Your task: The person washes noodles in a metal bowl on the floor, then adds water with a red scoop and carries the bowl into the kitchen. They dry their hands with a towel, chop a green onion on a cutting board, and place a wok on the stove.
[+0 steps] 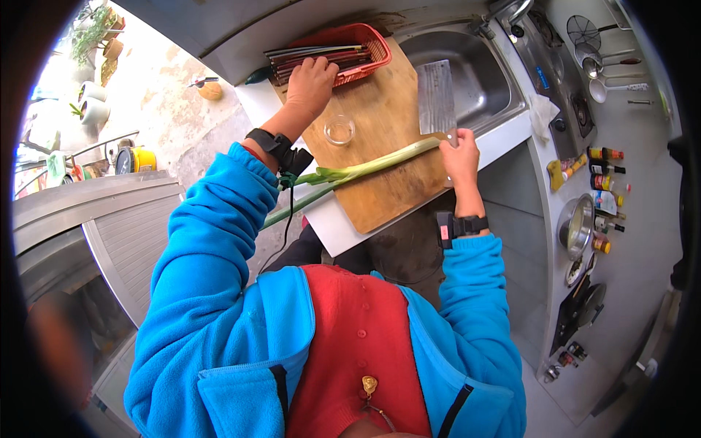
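My right hand [461, 157] is closed around the handle of a broad cleaver [436, 96], whose steel blade points away from me over the sink's near edge. My left hand [311, 81] reaches to a red plastic basket [378, 52] at the far side and touches the dark chopsticks [350, 59] in it. Its fingertips are hidden, so whether it grips any is unclear. A long green onion [378, 164] lies across the wooden cutting board [383, 205], its pale end by the cleaver handle, its green leaves hanging past the left edge. A small clear glass dish [339, 130] rests on the board.
A steel sink [487, 82] lies beyond the cleaver, with a gas stove [558, 71] to its right. Along the right counter stand several sauce bottles [605, 183] and a metal bowl [576, 227]. A white cloth [542, 115] hangs by the sink corner. A cable [287, 219] dangles from my left wrist.
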Demonstrator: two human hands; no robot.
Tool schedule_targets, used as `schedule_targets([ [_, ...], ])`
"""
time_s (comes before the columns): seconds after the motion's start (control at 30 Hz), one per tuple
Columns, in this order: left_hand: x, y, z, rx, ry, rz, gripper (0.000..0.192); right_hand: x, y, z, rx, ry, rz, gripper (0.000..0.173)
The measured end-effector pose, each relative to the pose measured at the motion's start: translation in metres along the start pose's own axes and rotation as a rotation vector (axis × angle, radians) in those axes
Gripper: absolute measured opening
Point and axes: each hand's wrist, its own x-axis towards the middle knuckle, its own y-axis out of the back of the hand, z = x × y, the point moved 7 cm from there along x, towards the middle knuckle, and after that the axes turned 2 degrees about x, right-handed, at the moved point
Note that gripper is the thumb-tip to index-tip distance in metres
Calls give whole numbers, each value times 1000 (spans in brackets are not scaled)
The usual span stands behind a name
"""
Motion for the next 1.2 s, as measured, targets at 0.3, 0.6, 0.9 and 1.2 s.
schedule_targets([
  [0.3,-60,56,77,-726,-295,-147,32,-88,46,70,180,-125,126,32],
  [0.6,-144,-21,126,-635,-71,-577,56,-152,36,99,237,-248,155,32],
  [0.9,-167,-21,116,-694,9,-633,61,-189,35,82,591,-266,92,20],
  [1.2,-163,28,137,-846,-63,-552,57,-183,44,46,308,-332,335,60],
])
